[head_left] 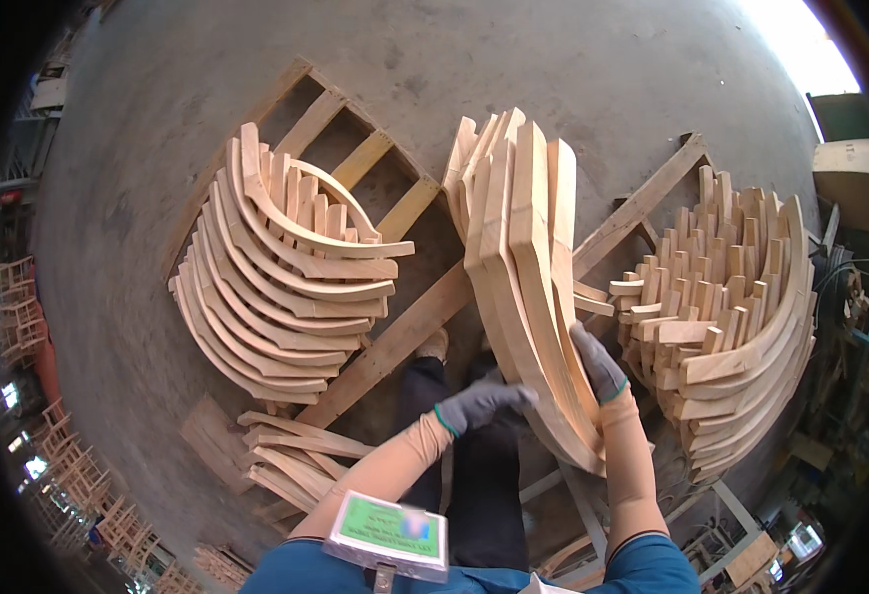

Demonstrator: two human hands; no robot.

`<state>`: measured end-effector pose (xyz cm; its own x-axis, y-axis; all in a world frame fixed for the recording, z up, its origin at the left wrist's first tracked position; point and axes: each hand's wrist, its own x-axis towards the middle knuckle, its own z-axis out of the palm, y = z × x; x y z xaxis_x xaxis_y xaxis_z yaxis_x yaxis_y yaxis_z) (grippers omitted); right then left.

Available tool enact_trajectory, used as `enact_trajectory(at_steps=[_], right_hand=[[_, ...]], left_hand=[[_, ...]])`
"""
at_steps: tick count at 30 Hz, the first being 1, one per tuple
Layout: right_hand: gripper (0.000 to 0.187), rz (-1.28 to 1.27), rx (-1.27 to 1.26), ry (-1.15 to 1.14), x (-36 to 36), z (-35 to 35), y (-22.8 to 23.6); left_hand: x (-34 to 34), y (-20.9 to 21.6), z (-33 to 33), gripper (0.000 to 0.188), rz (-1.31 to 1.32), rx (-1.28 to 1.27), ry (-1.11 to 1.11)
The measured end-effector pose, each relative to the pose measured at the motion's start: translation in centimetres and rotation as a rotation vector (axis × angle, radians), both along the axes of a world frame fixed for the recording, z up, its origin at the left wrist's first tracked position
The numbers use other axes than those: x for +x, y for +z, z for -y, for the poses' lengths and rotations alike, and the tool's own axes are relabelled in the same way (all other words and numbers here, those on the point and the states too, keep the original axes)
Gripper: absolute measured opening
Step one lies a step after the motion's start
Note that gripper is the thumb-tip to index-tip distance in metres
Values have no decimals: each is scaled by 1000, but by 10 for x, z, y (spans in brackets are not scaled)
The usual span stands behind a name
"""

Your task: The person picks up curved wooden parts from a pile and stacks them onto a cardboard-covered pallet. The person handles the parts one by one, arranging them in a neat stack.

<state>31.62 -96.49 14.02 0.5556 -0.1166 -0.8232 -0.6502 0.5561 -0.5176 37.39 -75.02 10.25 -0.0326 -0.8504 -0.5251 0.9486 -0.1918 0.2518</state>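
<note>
Two gloved hands, one at each side of a single upright bundle of curved wooden boards (pixel 528 223), mid-scene; at least four boards visible, exact count obscured by overlap.

Left hand (pixel 489 404): fingers extended and close together, tips at the bundle's near left edge; nothing seen in its grasp, contact cannot be told. Right hand (pixel 601 364): fingers nearly straight, laid along the bundle's right face; how firmly, cannot tell.

Three further stacks of curved pieces: large left stack (pixel 330 267), large right stack (pixel 751 361), smaller near-left stack (pixel 301 441). Individual pieces too many to count.

Edges: a slatted pallet (pixel 363 158) extends beyond the left stack. Gaps separate the bundle from both large stacks; concrete floor (pixel 405 49) spreads on the far side.
</note>
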Motion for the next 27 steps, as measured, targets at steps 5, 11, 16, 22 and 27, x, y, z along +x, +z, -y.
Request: enact_trajectory(at_steps=[5, 11, 16, 22, 27], right_hand=[[51, 85, -116, 93, 77, 46, -98], [53, 66, -334, 144, 122, 80, -211], [56, 59, -331, 217, 146, 75, -250], [56, 61, -557, 186, 126, 93, -258], [59, 143, -680, 196, 125, 103, -270]], left_hand=[[85, -107, 51, 46, -104, 87, 29], [131, -210, 84, 33, -100, 70, 128], [135, -285, 57, 60, -17, 141, 294], [104, -250, 101, 62, 352, 580, 225], [98, -239, 117, 66, 1092, 903, -72]])
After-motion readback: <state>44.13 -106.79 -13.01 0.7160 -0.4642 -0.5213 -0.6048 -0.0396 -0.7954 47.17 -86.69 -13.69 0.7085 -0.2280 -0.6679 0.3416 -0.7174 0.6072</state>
